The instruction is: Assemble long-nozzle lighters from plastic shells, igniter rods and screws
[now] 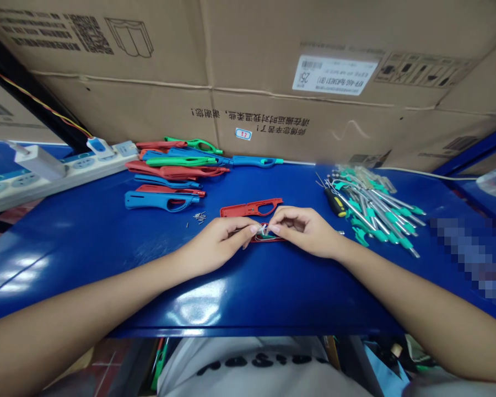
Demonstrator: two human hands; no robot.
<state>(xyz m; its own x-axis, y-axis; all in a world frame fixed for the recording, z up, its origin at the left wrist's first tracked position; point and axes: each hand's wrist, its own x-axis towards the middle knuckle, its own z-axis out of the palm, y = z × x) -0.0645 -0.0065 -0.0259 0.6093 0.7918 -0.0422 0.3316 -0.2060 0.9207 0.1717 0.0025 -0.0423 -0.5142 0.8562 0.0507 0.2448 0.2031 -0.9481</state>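
Note:
My left hand (pixel 217 242) and my right hand (pixel 310 231) meet at the middle of the table. Thumb and fingers of both are pinched on a small whitish part (pixel 263 229), too small to identify. Directly beneath lies a red lighter casing half (pixel 275 239), mostly covered by my hands, with a thin wire and a bit of green inside. Just beyond my fingers rests another red lighter casing half (pixel 242 210), its inner side up, with a loop-shaped handle.
Red, blue and green lighter casings (pixel 177 171) are piled at back left, near a white power strip (pixel 86 164). Small screws (pixel 199 218) lie left of my hands. At right are a black-yellow screwdriver (pixel 335 203) and metal tubes with green parts (pixel 380 207). Cardboard (pixel 252 60) stands behind.

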